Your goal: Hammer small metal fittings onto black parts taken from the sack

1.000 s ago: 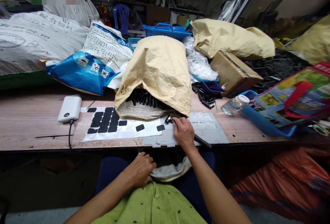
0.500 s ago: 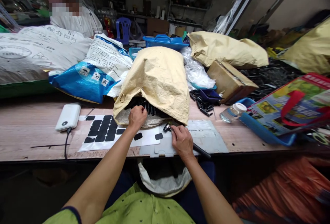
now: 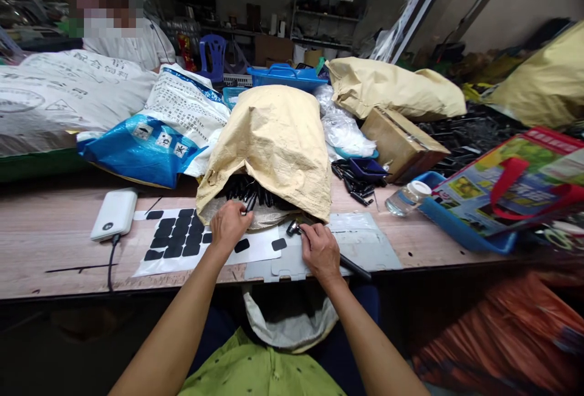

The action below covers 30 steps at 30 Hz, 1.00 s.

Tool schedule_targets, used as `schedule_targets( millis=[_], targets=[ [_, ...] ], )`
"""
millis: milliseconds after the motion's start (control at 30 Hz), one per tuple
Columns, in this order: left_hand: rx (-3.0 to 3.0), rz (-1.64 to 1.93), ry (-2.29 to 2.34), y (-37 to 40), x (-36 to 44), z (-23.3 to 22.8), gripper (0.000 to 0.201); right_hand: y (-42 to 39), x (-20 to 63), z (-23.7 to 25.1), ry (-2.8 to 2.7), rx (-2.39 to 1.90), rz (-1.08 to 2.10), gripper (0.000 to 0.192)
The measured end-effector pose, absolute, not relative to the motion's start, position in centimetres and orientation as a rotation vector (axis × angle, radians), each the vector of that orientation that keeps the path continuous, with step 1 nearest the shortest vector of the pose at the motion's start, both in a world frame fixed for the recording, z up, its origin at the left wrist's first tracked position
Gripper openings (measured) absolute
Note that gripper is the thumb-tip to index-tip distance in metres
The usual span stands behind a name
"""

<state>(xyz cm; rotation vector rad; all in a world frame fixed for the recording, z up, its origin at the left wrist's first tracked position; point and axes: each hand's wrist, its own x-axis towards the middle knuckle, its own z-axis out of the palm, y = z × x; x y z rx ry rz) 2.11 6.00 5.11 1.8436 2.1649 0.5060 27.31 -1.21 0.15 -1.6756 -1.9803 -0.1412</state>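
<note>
At the mouth of a beige woven sack [image 3: 283,134], my left hand [image 3: 230,224] pinches a slim black piece [image 3: 250,202]. More black elongated pieces [image 3: 267,196] fill the sack's opening just behind it. My right hand [image 3: 320,251] is closed around a hammer [image 3: 358,269]; its shiny head pokes out at the left and its black handle at the right. That hand rests over a grey plastic sheet [image 3: 381,247]. Left of it lies a white sheet [image 3: 267,252] bearing black rounded-square stickers [image 3: 176,243], partly covered by my left hand and the sack.
A white power bank [image 3: 115,213] with a cable sits on the left. On the right are a clear jar [image 3: 407,198], a blue tray [image 3: 474,233] with a colourful bag, and a wooden box [image 3: 399,143]. Filled sacks [image 3: 114,92] line the back; a person [image 3: 137,43] is behind them.
My left hand has drawn back from the sack's opening, down and to the left, with a black piece now showing in its fingers. My right hand stays nearly in place on the hammer.
</note>
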Motion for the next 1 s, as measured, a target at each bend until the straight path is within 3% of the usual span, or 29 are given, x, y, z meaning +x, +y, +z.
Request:
schedule_targets(
  millis=[200,567,1000],
  targets=[
    [2.203,0.628,1.546,0.1,0.0,3.4,0.011,-1.2,27.3,0.1,-1.978,-1.685,-0.137,0.029],
    [2.108,0.747,1.421,0.7,0.5,0.8,0.020,-0.9,27.9,-0.1,-1.997,-1.646,-0.094,0.031],
    [2.031,0.720,1.467,1.0,0.6,0.5,0.021,-5.0,22.2,3.2,-1.918,-1.380,0.327,0.036]
  ],
)
